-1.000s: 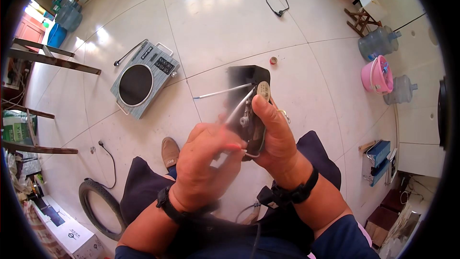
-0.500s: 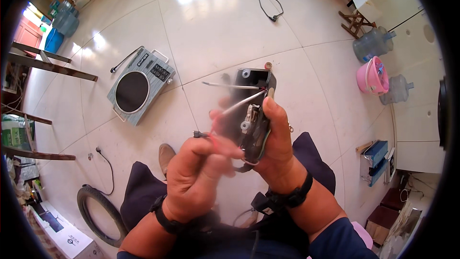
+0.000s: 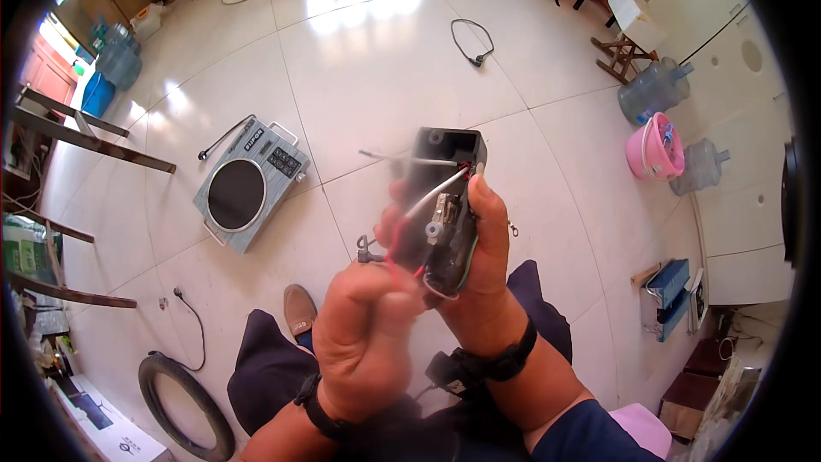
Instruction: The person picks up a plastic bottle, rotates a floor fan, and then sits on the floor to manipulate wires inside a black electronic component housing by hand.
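The right hand (image 3: 492, 269) clamps the opened black device housing (image 3: 449, 205) at chest height above the tiled floor (image 3: 376, 77). The left hand (image 3: 368, 334) pinches its red wires (image 3: 395, 261) closed. Keep wire pull gentle and in line; open room lies ahead, the grey radio (image 3: 244, 184) well left.

Left hand (image 3: 368, 334) fisted, right hand (image 3: 483, 261) clasping

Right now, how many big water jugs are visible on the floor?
3 clearly: one blue water jug right of the wooden stool, one beside the pink bucket, one far upper left. More may sit behind that last one.
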`<state>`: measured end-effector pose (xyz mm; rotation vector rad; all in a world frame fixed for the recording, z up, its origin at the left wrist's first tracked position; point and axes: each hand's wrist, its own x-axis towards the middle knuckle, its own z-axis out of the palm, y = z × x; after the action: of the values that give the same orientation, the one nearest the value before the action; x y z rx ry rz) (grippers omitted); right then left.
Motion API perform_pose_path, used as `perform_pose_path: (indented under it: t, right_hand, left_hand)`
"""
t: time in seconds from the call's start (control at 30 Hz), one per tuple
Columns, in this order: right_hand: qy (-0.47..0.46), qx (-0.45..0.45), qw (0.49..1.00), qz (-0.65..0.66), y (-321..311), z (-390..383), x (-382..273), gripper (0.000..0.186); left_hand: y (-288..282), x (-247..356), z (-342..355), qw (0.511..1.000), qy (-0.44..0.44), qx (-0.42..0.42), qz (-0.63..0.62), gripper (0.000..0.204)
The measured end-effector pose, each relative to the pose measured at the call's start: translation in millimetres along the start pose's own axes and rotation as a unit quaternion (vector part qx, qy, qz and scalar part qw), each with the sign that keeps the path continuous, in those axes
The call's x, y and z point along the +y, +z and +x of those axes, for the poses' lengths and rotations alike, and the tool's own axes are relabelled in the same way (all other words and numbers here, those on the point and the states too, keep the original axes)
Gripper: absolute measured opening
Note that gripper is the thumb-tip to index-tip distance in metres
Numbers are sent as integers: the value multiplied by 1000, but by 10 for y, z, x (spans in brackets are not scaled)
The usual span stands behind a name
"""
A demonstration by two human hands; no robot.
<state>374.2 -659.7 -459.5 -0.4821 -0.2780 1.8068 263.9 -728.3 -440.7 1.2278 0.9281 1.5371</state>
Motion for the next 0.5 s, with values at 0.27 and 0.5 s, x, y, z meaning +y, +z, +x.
perform_pose_path:
  t: [0.27,0.5]
  right_hand:
    - [-8,6,1000,2,34,30,-14,56]
    - [-4,-23,999,-26,70,17,-80,54]
  left_hand:
    - [46,-36,45,998,-7,43,-52,16]
    - [-57,55,126,993,-57,45,-97,16]
